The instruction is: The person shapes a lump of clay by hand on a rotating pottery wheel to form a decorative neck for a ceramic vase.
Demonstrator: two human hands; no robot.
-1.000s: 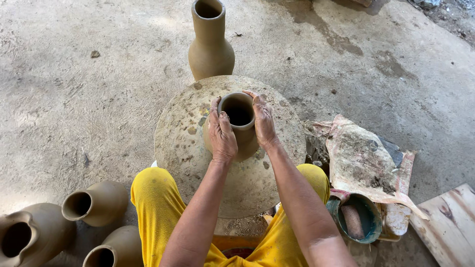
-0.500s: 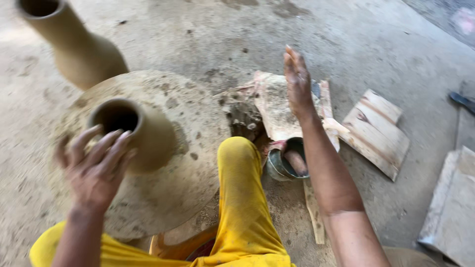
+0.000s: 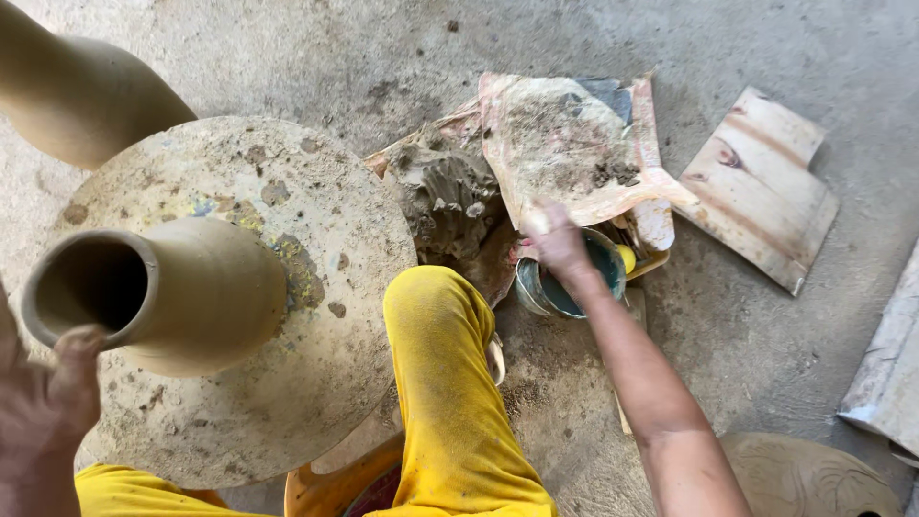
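Concrete floor (image 3: pixel 766 335), grey, gritty, stained dark in patches. You sit low over it, yellow trousers (image 3: pixel 450 383) on both legs, right knee raised beside the wheel.

Wheel (image 3: pixel 316 316): round, flat disc, caked with dry clay, flecks of yellow and blue showing through. Fills the left half of the view.

Pot (image 3: pixel 182 287) stands at the wheel's centre, narrow-necked, wet brown clay, mouth open toward the camera at left. A second pot (image 3: pixel 77 96), same shape, stands on the floor just beyond the wheel at top left.

Plastic sheet (image 3: pixel 565 144), pinkish, smeared with mud, lies on the floor right of the wheel. Clay lump (image 3: pixel 445 196), grey and finger-marked, sits at its left edge, just beside the wheel.

Board (image 3: pixel 761 187), pale wood, lies flat right of the sheet. Another pale slab (image 3: pixel 885 383) cuts in at the right edge.

Bowl (image 3: pixel 579 278): small, teal, on the floor between your knee and the sheet.

Your right hand (image 3: pixel 557 244) reaches out over the bowl, fingers bent down at its rim; blurred, so cannot tell whether it holds anything or touches inside.

Your left hand (image 3: pixel 43 402) is at bottom left, fingers loosely spread, fingertips touching the pot's rim from outside, not gripping around it.
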